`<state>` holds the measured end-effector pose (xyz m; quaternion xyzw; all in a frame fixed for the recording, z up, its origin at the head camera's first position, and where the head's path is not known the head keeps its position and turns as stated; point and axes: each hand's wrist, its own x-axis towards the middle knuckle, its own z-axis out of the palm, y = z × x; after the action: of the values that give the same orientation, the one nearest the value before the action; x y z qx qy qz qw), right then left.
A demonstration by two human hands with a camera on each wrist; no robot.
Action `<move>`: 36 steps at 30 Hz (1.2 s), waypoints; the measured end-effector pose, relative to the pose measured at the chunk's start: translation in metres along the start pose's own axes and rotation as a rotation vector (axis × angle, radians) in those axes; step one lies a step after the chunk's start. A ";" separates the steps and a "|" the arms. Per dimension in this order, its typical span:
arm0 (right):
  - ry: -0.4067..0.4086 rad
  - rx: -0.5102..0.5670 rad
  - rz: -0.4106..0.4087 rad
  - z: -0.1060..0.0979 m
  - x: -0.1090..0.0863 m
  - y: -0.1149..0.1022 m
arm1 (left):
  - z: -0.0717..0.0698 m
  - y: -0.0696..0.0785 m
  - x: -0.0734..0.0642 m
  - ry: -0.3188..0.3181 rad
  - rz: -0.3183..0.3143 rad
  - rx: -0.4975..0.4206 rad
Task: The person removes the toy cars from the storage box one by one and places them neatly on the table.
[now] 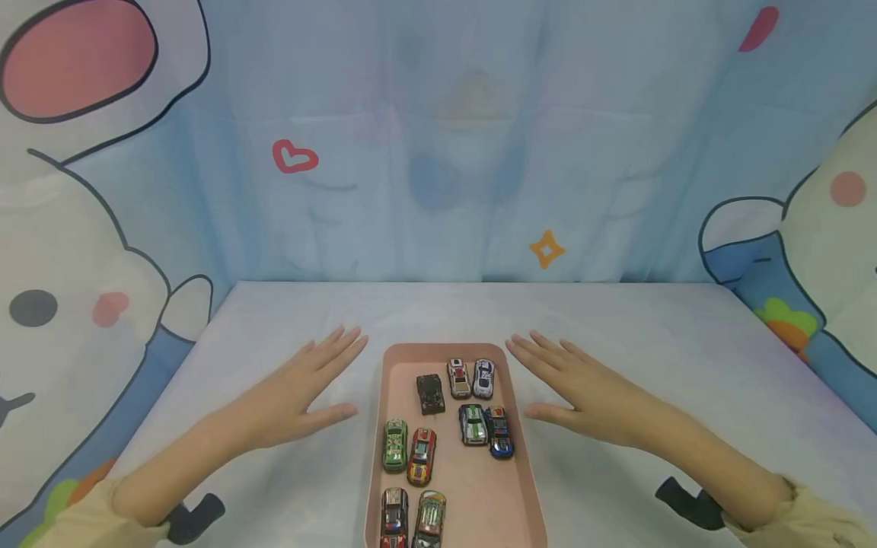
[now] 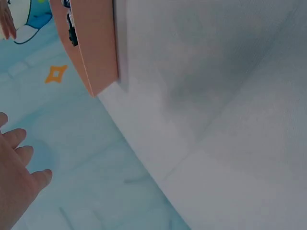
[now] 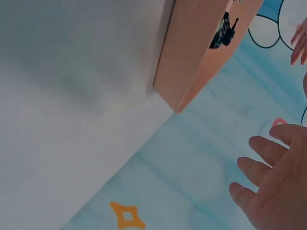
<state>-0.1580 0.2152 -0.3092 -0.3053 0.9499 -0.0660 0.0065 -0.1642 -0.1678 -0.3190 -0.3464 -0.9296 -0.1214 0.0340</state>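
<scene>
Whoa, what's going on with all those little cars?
A person is holding out both hands, the left hand and the right hand, on either side of a pink tray. Nine toy vehicles show in the tray, which is on a white table. Right now, neither hand is holding or touching any of them.

Toy cars (image 1: 421, 458): body markings too small to read; no text, label, brand, number or sign legible.
</scene>
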 end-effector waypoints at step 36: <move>-0.048 0.009 -0.037 0.059 0.033 -0.023 | 0.070 -0.009 -0.005 -0.212 -0.065 -0.453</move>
<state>-0.1685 0.1704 -0.3640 -0.3241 0.9435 -0.0630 0.0292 -0.1644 -0.1600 -0.3890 -0.3258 -0.8877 -0.2909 -0.1459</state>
